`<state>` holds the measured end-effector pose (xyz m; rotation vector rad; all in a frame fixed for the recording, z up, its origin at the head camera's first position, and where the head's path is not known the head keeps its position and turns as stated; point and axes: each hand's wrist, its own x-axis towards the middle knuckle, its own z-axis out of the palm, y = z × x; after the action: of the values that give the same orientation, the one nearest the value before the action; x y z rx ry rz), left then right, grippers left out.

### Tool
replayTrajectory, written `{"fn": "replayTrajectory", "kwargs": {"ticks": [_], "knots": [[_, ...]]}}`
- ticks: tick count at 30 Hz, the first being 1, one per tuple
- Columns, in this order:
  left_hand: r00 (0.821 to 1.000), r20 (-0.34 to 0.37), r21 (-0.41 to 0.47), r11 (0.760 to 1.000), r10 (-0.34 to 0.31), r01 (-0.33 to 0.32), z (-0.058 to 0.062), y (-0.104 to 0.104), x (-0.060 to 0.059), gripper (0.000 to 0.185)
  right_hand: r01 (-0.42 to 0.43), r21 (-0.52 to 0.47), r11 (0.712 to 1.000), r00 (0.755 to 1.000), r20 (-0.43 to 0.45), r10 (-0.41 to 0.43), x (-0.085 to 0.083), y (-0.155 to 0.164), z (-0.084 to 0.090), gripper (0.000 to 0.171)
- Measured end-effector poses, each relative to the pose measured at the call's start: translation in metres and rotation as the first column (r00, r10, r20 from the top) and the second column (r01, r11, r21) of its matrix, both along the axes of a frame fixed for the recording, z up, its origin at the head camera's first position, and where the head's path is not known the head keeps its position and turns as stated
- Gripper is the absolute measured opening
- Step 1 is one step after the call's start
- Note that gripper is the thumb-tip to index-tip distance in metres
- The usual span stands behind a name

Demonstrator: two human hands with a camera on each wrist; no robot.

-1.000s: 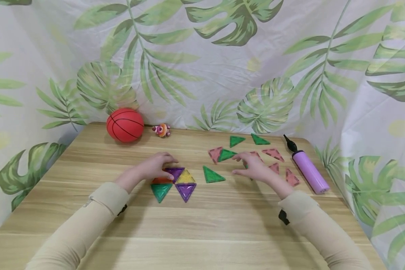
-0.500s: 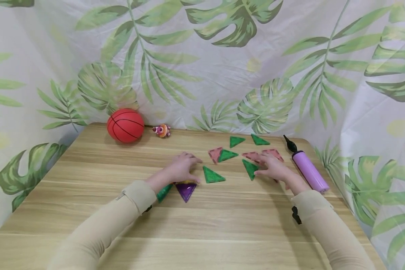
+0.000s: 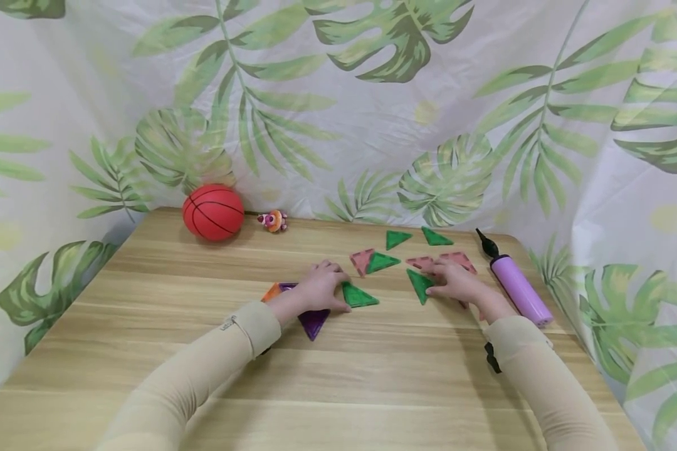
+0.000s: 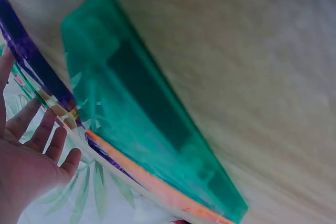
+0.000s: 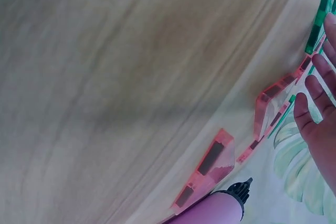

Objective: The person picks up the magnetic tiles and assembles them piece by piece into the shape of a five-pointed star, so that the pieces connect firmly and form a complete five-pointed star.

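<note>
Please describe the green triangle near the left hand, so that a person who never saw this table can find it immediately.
Start from the wooden table and find the left hand near its middle. The green triangle tile lies flat just to the right of that hand, at its fingers. Unlike the other green triangles, it lies alone between the two hands, beside the joined purple and orange tiles.

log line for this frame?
left hand: touching green triangle | right hand: on green tile | both flat on table

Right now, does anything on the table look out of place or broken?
Nothing looks broken or spilled. The loose triangle tiles lie scattered flat. Only the basketball, small toy and purple pump seem unrelated to the tiles.
</note>
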<state>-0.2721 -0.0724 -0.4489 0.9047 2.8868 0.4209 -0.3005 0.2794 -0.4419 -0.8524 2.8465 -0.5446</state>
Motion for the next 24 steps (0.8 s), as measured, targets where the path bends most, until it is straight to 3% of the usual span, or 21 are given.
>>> {"fn": "replayTrajectory", "kwargs": {"ticks": [7,16,24], "knots": [[0.995,0.064,0.058,0.996,-0.075,0.071,0.002,-0.007,-0.003,0.064,-0.035,0.024,0.999,0.999,-0.012,0.035,0.004,-0.002,0.002,0.048],[0.978,0.099,0.114,0.979,-0.181,0.169,-0.001,-0.017,-0.007,0.061,-0.069,-0.048,0.996,0.997,0.039,0.071,0.013,-0.012,-0.001,0.046],[0.987,0.096,0.099,0.988,-0.131,0.122,-0.003,-0.019,-0.010,0.066,-0.121,-0.060,0.991,0.990,0.066,0.125,0.019,-0.030,0.000,0.053]]}}
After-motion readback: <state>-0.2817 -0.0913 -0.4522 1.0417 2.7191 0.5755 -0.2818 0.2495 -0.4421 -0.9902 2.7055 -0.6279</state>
